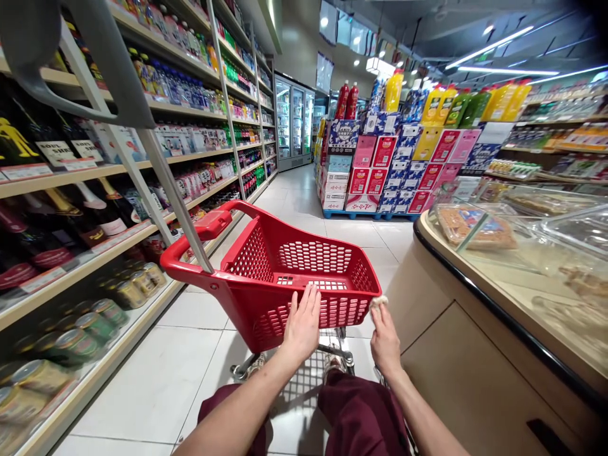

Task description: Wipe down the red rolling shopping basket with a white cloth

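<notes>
A red plastic shopping cart (266, 297) with a perforated basket stands in front of me, its basket empty. Against the near side of the basket my left hand (303, 322) lies with its fingers stretched out flat, holding nothing. At the basket's right-hand corner my right hand (384, 339) presses a small whitish cloth (379, 302) onto the rim. Much of the cloth is hidden under the fingers. A grey metal pole (178, 196) with a dark grey handle piece (109, 76) rises from the cart's left end.
Shelves (85, 177) of bottles and cans line the left. A display counter (456, 278) with packaged food stands close on the right. Ahead is a stack of drink cartons (370, 168) on blue pallets, with glass-door fridges (294, 120) behind it. Tiled floor (142, 373) runs between.
</notes>
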`<state>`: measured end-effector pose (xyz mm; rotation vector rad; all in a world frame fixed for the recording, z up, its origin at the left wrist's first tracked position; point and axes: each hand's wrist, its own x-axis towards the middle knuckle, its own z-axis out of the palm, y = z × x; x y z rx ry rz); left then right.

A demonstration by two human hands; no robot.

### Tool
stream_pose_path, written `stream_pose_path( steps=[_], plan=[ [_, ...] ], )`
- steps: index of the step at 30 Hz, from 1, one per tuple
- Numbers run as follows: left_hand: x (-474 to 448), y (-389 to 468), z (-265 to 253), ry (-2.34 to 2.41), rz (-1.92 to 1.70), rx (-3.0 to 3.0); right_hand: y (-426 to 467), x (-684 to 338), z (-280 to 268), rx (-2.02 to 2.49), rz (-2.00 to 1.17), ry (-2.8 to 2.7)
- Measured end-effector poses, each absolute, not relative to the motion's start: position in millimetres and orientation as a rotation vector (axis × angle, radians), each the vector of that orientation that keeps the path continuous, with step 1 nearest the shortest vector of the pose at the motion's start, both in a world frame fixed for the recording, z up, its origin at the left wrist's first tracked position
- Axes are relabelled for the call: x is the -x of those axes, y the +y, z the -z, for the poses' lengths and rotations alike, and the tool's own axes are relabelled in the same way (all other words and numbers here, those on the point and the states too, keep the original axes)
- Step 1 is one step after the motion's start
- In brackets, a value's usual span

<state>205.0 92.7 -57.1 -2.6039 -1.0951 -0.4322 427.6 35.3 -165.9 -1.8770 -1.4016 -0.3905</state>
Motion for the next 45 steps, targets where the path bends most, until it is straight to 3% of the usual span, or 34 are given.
stream_pose_path(
  steps=[3, 9, 45],
  plan=[
    [-202.3, 84.7, 65.9, -1.010, 0.380, 2.641, 23.9, -425.5, 173.3, 1.842, 0.338, -1.498],
    [-196.0, 81.8, 64.5, -1.023, 0.377, 2.625, 37.3, -397.7, 126.8, 1.635, 0.456, -1.372],
    [-90.8, 78.5, 50.4, -1.240, 0.522, 2.498, 59.0, -261.8, 101.3, 1.514, 0.436, -1.750]
  ],
)
